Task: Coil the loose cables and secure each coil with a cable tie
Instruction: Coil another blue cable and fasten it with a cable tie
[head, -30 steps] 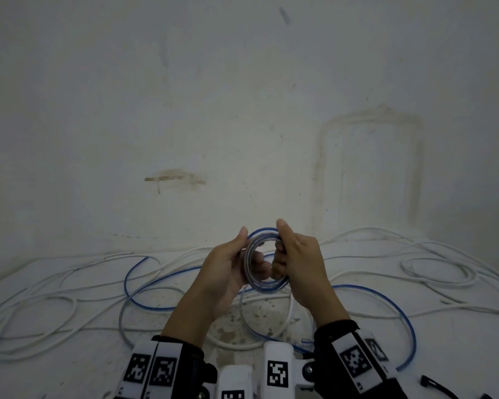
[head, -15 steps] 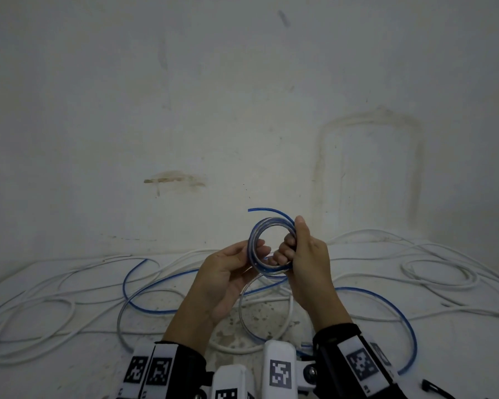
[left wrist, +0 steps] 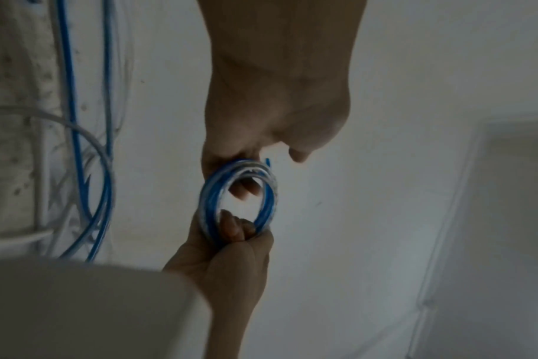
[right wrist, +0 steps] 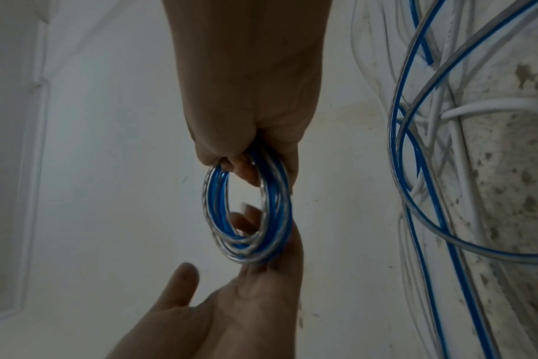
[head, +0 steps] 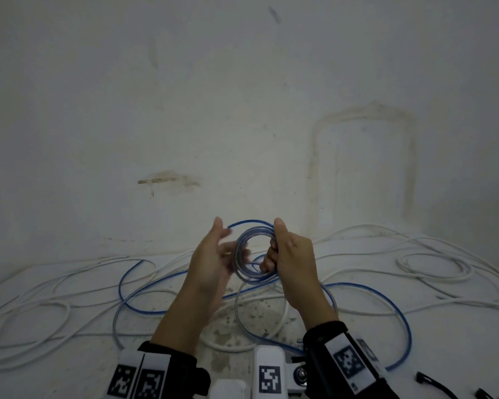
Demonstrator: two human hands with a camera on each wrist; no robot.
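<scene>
Loose white cables (head: 26,309) lie in slack loops across the left of the white tabletop (head: 69,378), well apart from the hands; the left hand (head: 211,263) is raised above the tabletop with its thumb extended upward and clear of the coil, while its fingers (left wrist: 234,228) curl through the ring from below and grip the left side of the coil, as the left wrist view shows; the blue-and-clear cable coil (head: 252,251) is held in the air between the two hands, standing roughly upright, several turns thick, with one blue turn riding loose above the top of the bundle; the uncoiled remainder of the blue cable (head: 386,306) trails down from the coil and runs in wide loops over the tabletop, crossing the white cables; the right hand (head: 293,257) clenches the right side of the coil, thumb laid along the top and fingers (head: 267,264) folded through the ring; a small coiled white cable (head: 432,266) lies at the far right; black cable ties (head: 435,384) lie at the near right edge.
</scene>
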